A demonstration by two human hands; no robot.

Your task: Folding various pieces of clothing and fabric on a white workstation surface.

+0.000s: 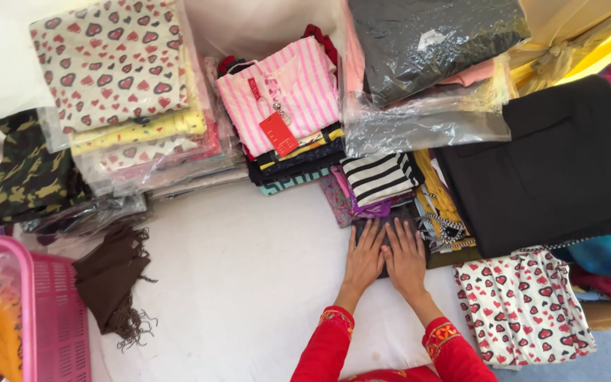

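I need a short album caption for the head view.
Both hands press flat on a dark folded garment among stacked clothes.

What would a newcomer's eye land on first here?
Probably the pink striped top with its red tag, on the middle pile at the top. Next, the left hand and right hand, flat side by side on a dark folded cloth, beside the big black garment.

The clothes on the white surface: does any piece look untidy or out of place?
Yes. The brown fringed scarf lies crumpled and loose beside the pink basket, while the other garments are folded in stacks. Both hands press flat on a dark folded piece.
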